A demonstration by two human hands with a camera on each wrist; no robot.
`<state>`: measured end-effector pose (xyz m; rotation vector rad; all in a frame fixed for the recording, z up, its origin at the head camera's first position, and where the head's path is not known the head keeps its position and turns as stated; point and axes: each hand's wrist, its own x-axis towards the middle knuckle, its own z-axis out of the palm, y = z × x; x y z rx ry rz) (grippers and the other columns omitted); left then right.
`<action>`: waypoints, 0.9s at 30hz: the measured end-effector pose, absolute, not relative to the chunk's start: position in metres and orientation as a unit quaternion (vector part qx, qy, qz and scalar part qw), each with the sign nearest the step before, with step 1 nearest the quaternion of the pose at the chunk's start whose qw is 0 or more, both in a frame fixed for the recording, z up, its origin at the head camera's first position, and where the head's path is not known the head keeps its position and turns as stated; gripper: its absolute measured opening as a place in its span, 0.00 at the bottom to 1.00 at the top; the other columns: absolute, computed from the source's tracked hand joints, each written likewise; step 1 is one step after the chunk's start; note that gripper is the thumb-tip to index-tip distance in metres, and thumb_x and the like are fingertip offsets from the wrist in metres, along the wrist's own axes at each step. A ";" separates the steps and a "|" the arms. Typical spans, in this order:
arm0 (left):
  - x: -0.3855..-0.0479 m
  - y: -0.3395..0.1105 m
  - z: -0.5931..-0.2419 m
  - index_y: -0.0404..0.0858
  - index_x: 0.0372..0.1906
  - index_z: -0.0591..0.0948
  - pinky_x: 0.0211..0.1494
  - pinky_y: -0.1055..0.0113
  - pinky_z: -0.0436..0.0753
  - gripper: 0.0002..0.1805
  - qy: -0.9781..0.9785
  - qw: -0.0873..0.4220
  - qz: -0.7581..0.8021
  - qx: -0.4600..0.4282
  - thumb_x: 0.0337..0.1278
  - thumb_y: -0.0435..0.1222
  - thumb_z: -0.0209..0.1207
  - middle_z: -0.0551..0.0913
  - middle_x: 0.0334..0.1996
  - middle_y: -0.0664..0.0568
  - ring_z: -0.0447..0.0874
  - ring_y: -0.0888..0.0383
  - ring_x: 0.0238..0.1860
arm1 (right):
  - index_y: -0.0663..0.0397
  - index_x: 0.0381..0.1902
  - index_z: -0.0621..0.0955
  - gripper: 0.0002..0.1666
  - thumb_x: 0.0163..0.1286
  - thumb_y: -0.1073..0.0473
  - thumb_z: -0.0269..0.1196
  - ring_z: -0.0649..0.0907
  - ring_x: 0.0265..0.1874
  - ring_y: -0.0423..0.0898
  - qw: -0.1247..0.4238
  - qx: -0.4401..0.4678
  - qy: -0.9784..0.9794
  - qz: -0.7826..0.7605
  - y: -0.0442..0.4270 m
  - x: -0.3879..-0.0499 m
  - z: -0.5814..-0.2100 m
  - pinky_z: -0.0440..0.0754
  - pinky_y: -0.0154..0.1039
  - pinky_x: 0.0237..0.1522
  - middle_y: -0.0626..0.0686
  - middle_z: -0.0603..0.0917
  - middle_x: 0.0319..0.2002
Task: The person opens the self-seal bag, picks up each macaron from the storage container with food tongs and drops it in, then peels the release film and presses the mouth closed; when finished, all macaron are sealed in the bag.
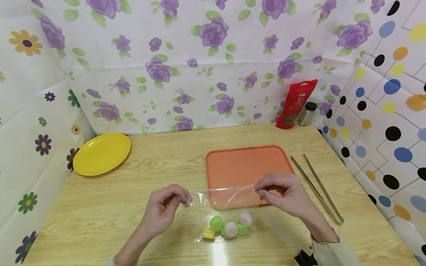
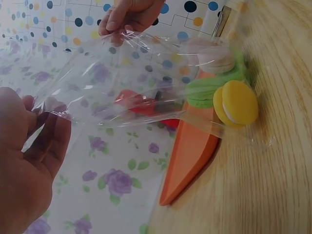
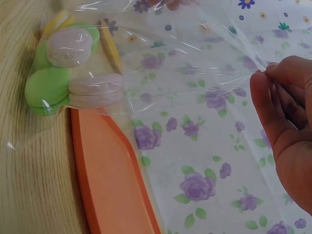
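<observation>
A clear plastic bag (image 1: 223,199) is stretched between both hands near the front of the table. My left hand (image 1: 164,207) pinches its upper left corner, and my right hand (image 1: 283,192) pinches the upper right one. Inside the bag, at the bottom, lie several macarons: a yellow macaron (image 2: 236,103), green macarons (image 3: 47,90) and pale pink macarons (image 3: 96,90). In the head view, the bag's top edge overlaps the front of an orange tray (image 1: 246,166). From these views I cannot tell whether the bag's bottom touches the table.
Metal tongs (image 1: 319,188) lie right of the tray. At the back right stand a red pouch (image 1: 296,105) and a jar with a black lid (image 1: 307,114). A yellow plate (image 1: 102,154) is at the back left. Patterned cloth walls border the table (image 1: 149,159).
</observation>
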<state>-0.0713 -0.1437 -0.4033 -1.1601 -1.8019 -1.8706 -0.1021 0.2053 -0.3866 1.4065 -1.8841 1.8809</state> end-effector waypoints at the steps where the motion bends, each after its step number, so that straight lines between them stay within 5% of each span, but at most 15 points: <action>1: -0.072 -0.144 -0.403 0.30 0.35 0.77 0.35 0.68 0.85 0.09 -0.629 0.148 -0.649 -0.402 0.67 0.17 0.50 0.82 0.30 0.41 0.83 0.53 0.34 | 0.67 0.43 0.84 0.24 0.54 0.90 0.58 0.83 0.30 0.51 0.066 0.467 -0.625 0.622 0.205 -0.102 -0.386 0.85 0.37 0.29 0.62 0.84 0.37; 11: -0.071 -0.142 -0.403 0.31 0.33 0.77 0.33 0.69 0.84 0.21 -0.643 0.172 -0.633 -0.396 0.53 0.05 0.45 0.82 0.29 0.43 0.82 0.54 0.30 | 0.67 0.44 0.84 0.25 0.53 0.91 0.57 0.83 0.32 0.48 0.066 0.469 -0.623 0.623 0.205 -0.102 -0.386 0.84 0.36 0.27 0.64 0.84 0.36; 19: -0.072 -0.139 -0.403 0.28 0.33 0.76 0.32 0.67 0.83 0.19 -0.604 0.180 -0.653 -0.420 0.51 0.06 0.41 0.79 0.28 0.41 0.79 0.51 0.29 | 0.67 0.43 0.84 0.25 0.54 0.91 0.58 0.84 0.33 0.50 0.065 0.471 -0.622 0.623 0.204 -0.103 -0.387 0.86 0.35 0.31 0.65 0.84 0.36; 27: -0.069 -0.139 -0.405 0.31 0.33 0.78 0.36 0.69 0.84 0.14 -0.630 0.189 -0.641 -0.396 0.49 0.11 0.61 0.81 0.28 0.43 0.81 0.54 0.31 | 0.67 0.44 0.83 0.24 0.54 0.91 0.58 0.83 0.32 0.50 0.068 0.475 -0.620 0.621 0.204 -0.102 -0.387 0.85 0.35 0.30 0.64 0.84 0.36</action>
